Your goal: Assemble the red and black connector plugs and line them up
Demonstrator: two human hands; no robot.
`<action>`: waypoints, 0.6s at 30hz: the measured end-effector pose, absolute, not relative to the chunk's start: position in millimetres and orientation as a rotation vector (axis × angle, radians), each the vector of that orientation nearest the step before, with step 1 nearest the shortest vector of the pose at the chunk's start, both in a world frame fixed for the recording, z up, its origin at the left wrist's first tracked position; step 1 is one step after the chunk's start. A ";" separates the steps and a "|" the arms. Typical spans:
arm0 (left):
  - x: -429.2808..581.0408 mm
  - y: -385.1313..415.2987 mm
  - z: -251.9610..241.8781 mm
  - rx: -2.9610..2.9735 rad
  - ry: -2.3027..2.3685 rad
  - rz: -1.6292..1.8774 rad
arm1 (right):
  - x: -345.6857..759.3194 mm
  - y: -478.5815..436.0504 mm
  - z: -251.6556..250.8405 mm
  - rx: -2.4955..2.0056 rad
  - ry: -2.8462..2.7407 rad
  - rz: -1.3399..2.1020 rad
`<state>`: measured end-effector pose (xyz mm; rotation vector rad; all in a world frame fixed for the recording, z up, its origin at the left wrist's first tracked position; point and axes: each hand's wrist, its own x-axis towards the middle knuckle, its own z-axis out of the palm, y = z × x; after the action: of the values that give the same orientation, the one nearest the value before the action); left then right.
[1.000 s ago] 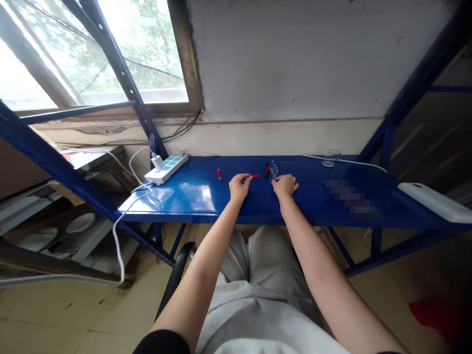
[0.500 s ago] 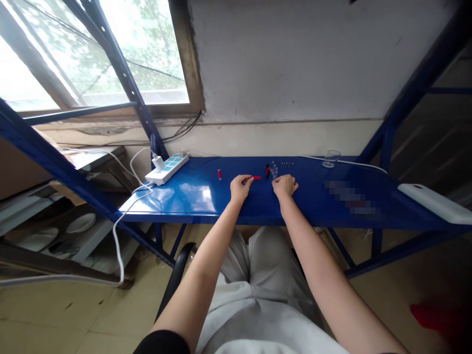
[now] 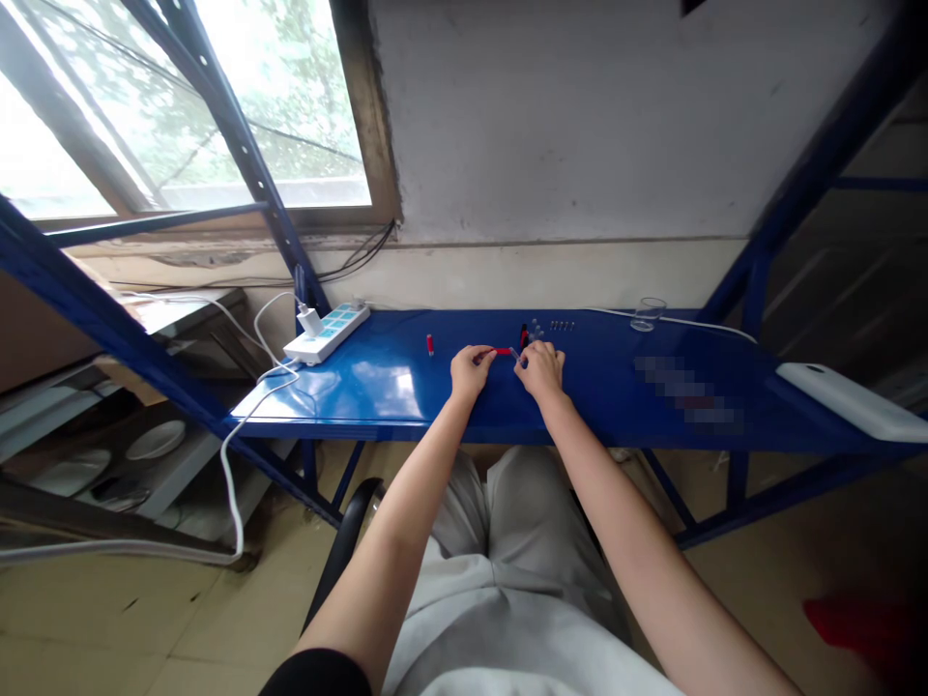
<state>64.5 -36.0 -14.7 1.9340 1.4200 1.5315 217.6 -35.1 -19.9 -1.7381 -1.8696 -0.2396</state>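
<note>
Over the blue table, my left hand pinches a slim red stick-like piece that points right. My right hand is closed on a small clear tube-like piece, its end beside the red piece's right end; whether they touch I cannot tell. Just behind my right hand lie a cluster of small clear pieces and some black and red pieces, partly hidden by it. A short red cylinder with a pale end stands to the left of my left hand.
Several small metal pieces form a row at the back. A clear cup stands at the back right, near a white cable. A white power strip occupies the left end; a white flat object lies at the right end.
My right hand has moved left from the clear cluster with a clear piece in its fingers, close to the red piece. My left hand stays nearly still.
</note>
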 end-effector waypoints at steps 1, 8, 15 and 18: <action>64.5 -36.2 -14.7 1.934 1.420 1.536 | 217.4 -35.8 -19.4 -1.740 -1.871 -0.241; 64.1 -34.8 -16.6 1.937 1.401 1.563 | 215.2 -41.0 -15.1 -1.721 -1.916 -0.266; 66.2 -39.0 -14.8 2.119 1.403 1.553 | 213.4 -41.8 -14.4 -1.667 -1.956 -0.320; 68.8 -43.2 -13.0 2.263 1.422 1.463 | 213.7 -40.5 -16.3 -1.626 -1.942 -0.322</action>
<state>68.8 -43.2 -13.0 2.2626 1.4224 1.4628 213.7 -40.5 -16.3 -1.6256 -1.9423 -0.3224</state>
